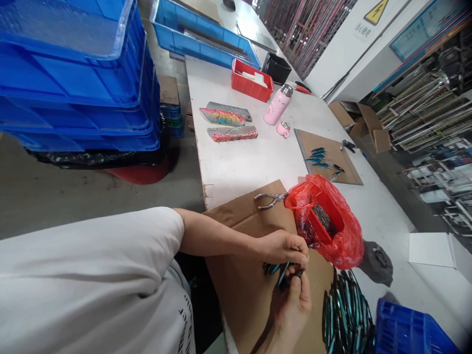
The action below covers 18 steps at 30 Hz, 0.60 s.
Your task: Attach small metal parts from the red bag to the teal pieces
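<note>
My right hand (293, 314) comes up from the bottom with its fingers closed around a dark teal fishing lure (283, 275). Just above it, my left hand (283, 247) reaches in from the left, thumb and fingers pinched close to the lure's end; whatever small piece they hold is too hidden to name. A few more teal lures (271, 268) lie on the cardboard sheet (236, 285) beneath the hands. Beyond my left hand stands a red bin (320, 197) wrapped in a red plastic bag (350, 241), holding small metal parts (323, 219). Pliers (271, 200) lie beside it.
A pile of teal lures (346, 309) and a blue basket (409, 329) sit at the lower right. Farther off are a board with lures (339, 155), a pink bottle (277, 105), a red tray (250, 86) and colourful lure pieces (232, 133). Blue crates (73, 118) are stacked left.
</note>
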{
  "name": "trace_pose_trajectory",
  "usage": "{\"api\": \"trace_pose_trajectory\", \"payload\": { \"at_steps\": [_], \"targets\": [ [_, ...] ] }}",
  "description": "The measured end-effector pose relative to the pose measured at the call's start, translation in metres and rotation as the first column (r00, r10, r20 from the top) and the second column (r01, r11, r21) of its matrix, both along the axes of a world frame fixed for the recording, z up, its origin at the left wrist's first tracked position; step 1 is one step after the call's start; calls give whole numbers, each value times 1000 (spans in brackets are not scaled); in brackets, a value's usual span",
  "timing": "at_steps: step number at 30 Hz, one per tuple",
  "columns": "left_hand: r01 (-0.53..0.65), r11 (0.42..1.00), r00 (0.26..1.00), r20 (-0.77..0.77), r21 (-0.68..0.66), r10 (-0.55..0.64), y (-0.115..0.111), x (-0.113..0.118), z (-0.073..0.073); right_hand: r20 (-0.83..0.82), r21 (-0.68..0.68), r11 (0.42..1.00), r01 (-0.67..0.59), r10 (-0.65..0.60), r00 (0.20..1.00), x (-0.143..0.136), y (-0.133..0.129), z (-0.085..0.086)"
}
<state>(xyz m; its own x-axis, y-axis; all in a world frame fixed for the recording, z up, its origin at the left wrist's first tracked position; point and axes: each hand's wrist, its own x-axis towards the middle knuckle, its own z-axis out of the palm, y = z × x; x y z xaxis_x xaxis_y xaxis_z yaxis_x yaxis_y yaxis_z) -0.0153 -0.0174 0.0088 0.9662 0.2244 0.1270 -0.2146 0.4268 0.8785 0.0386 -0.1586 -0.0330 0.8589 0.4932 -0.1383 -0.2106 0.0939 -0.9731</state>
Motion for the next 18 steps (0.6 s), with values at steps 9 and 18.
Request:
{"api": "trace_pose_trajectory", "payload": {
  "at_steps": [9,18],
  "targets": [
    [11,1000,1000,12,0,-11,2,-2,5,11,-15,1000,0,0,1000,1,-1,-3],
    [38,999,999,12,-29,-37,2,-1,5,1,-31,999,-8,8,1000,1,-1,0]
  ]
}}
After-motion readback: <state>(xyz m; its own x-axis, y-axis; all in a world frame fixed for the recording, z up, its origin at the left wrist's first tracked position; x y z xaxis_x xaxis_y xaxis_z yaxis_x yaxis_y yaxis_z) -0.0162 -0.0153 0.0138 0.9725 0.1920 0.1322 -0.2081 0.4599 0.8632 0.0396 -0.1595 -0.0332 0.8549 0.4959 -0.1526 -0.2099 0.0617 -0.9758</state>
